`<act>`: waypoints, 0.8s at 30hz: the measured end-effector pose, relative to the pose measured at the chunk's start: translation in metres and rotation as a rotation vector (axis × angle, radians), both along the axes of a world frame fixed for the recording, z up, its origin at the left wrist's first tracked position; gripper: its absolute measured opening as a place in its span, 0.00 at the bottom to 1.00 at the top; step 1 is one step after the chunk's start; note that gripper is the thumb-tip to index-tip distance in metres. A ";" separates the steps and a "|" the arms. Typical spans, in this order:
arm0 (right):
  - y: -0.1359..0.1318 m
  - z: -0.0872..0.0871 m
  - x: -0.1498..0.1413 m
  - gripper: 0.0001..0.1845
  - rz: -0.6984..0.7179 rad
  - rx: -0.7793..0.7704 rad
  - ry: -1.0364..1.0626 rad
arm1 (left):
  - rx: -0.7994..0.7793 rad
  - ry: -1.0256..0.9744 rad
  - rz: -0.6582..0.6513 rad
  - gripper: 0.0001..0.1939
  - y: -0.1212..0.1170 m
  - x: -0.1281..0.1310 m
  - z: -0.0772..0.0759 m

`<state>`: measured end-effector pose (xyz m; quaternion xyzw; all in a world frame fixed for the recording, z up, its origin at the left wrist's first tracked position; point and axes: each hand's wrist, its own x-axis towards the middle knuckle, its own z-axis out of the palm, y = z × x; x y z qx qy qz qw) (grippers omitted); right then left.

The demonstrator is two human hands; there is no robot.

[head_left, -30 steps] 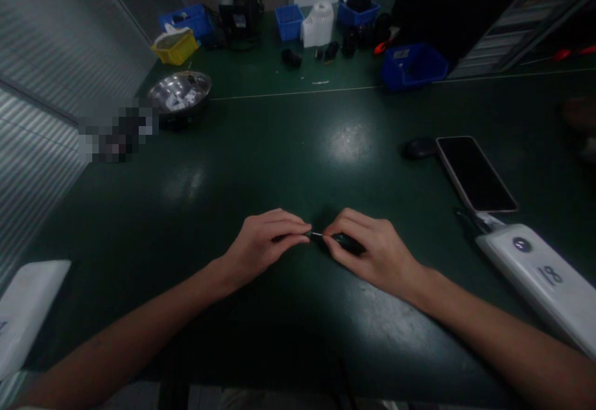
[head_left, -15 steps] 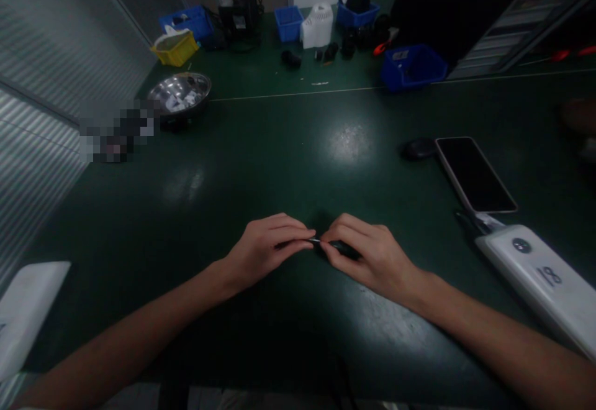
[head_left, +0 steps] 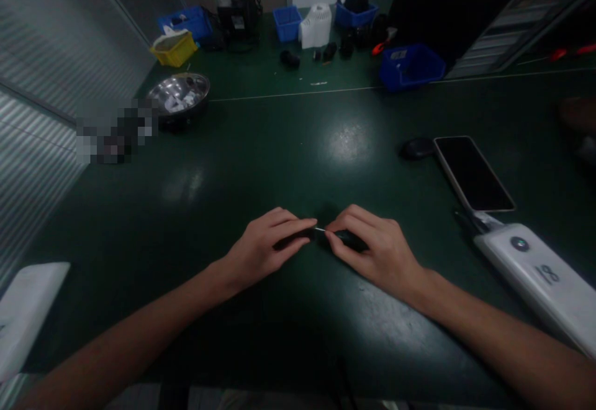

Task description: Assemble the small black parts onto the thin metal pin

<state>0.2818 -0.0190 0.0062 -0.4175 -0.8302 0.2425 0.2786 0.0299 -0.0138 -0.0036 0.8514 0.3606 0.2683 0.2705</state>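
Both my hands rest close together on the dark green table (head_left: pixel 298 149), near its front edge. My left hand (head_left: pixel 265 245) is closed in a pinch around a small dark part that is mostly hidden by the fingers. My right hand (head_left: pixel 372 245) is closed on a small dark tool (head_left: pixel 347 238). A thin metal tip (head_left: pixel 320 230) bridges the short gap between the two hands' fingertips.
A phone (head_left: pixel 472 173) lies at the right beside a dark round object (head_left: pixel 416 148). A white device marked 18 (head_left: pixel 535 279) sits nearer. A steel bowl (head_left: pixel 179 93) is at the back left, with blue bins (head_left: pixel 410 65), a yellow bin (head_left: pixel 173 48) and a white object (head_left: pixel 315 25) behind.
Both hands have shifted slightly away from me and stay pinched together. The gap between the fingertips showing the metal tip has barely altered.
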 end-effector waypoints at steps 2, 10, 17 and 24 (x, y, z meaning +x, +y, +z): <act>0.000 0.001 0.000 0.08 -0.021 0.000 -0.018 | -0.012 0.013 -0.001 0.21 0.000 0.001 0.001; -0.001 -0.004 0.001 0.11 -0.060 0.089 -0.262 | -0.066 0.181 -0.037 0.22 0.001 0.007 0.010; 0.003 0.002 0.006 0.11 -0.091 0.118 -0.320 | -0.072 0.058 -0.016 0.12 0.002 0.001 0.008; 0.008 -0.004 0.006 0.10 -0.251 0.086 -0.252 | -0.013 0.070 0.025 0.10 0.000 0.021 0.009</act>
